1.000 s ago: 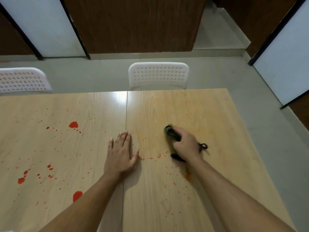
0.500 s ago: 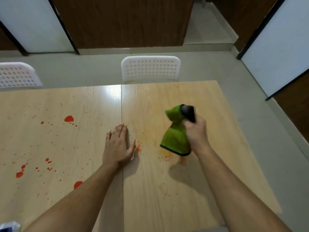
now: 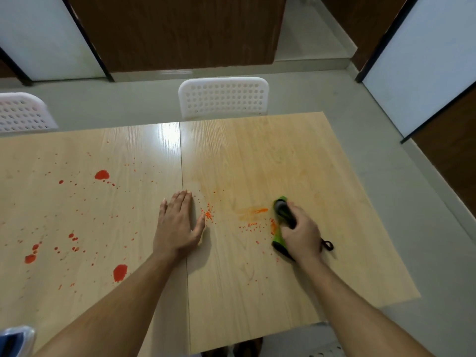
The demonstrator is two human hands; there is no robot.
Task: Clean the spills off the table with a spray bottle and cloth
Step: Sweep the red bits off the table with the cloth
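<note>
- While the right hand (image 3: 301,233) clenches the bunched green cloth (image 3: 279,228) against the table (image 3: 257,292), head view puts it at about 3 o'clock of table centre, wiping.
- Left hand (image 3: 177,228) lies flat with fingers straight, holding nothing, on the seam between panels.
- Orange smear (image 3: 253,211) and fine specks sit just at 9 o'clock of the cloth.
- Red spills (image 3: 101,174) cover the left panel, 9 o'clock side, untouched.
- Judgement: right panel mostly wiped, left panel all to do.
- Spray bottle: possibly the object at 7 o'clock corner, cannot tell.
</note>
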